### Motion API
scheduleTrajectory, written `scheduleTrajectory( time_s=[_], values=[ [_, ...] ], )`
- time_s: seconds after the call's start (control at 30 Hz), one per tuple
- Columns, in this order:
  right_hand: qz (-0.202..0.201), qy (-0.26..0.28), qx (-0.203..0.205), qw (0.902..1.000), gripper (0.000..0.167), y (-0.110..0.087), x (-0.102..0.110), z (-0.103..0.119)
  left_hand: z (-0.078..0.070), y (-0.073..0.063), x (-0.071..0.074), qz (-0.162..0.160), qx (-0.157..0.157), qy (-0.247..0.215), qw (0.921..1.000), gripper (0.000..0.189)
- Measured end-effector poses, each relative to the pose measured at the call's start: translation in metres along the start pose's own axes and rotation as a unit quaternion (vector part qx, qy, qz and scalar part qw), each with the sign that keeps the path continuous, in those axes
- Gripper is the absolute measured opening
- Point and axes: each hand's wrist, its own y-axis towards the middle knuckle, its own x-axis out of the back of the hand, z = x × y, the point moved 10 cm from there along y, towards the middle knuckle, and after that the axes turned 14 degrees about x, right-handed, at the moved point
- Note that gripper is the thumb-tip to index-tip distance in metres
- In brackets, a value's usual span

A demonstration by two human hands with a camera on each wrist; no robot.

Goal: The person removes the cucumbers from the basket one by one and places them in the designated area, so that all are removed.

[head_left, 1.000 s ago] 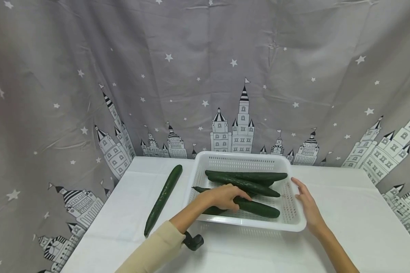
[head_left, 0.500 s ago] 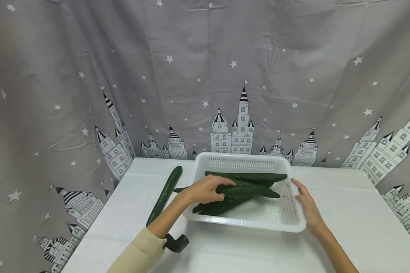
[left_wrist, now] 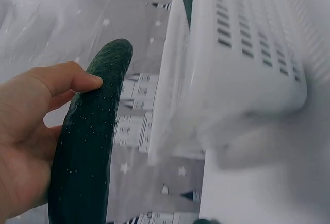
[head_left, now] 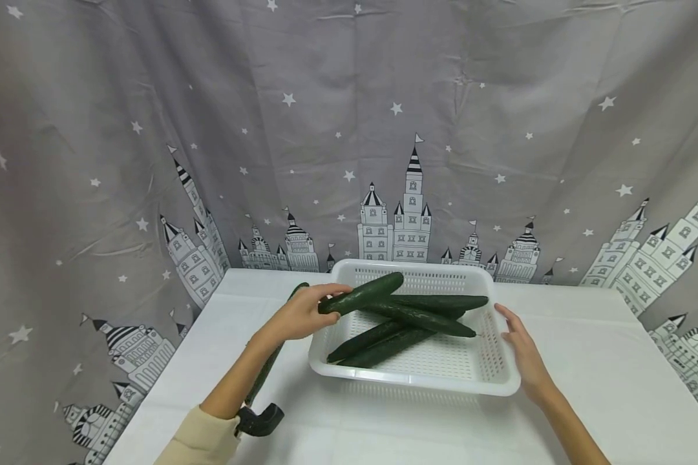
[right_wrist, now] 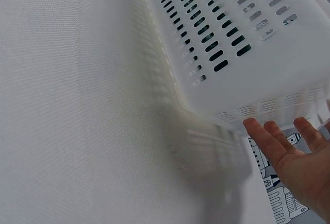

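My left hand [head_left: 302,313] grips a dark green cucumber [head_left: 366,292] by its near end, tilted above the left rim of a white perforated plastic basket [head_left: 419,382]. In the left wrist view the thumb and fingers wrap the cucumber [left_wrist: 90,147], which is beside the basket wall [left_wrist: 247,85]. Several more cucumbers [head_left: 424,318] lie crossed inside the basket. My right hand [head_left: 526,354] touches the basket's right end with extended fingers; the right wrist view has these fingertips [right_wrist: 256,127] against the basket's end wall.
Another cucumber [head_left: 263,378] lies on the white table [head_left: 593,349] left of the basket, partly hidden by my left hand and forearm. A black wrist strap mount [head_left: 262,421] is on my left wrist. A grey curtain [head_left: 477,129] with castles and stars hangs behind the table.
My left hand has picked a cucumber up out of the basket's front part and carried it up and left to the left rim. My right hand has stayed at the basket's right end.
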Motion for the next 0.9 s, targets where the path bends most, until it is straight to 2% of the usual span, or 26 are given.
scheduleTrajectory(
  time_s=[0.23,0.47,0.63,0.9],
  values=[
    [0.003,-0.009,0.002,1.0,0.056,0.0,-0.001,-0.001,0.036,-0.015,0.028,-0.041,0.071,-0.031,0.9961,0.05],
    [0.004,-0.013,-0.003,0.9999,0.056,0.0,-0.001,-0.002,0.071,-0.029,0.049,-0.088,0.116,-0.061,0.9875,0.049],
    [0.002,-0.014,-0.004,0.9999,0.056,0.0,0.0,-0.002,0.102,-0.036,0.058,-0.108,0.16,-0.091,0.977,0.051],
    [0.002,-0.006,-0.009,0.9999,0.057,0.0,0.0,-0.004,0.142,-0.046,0.058,-0.117,0.226,-0.154,0.9546,0.056]
  ],
)
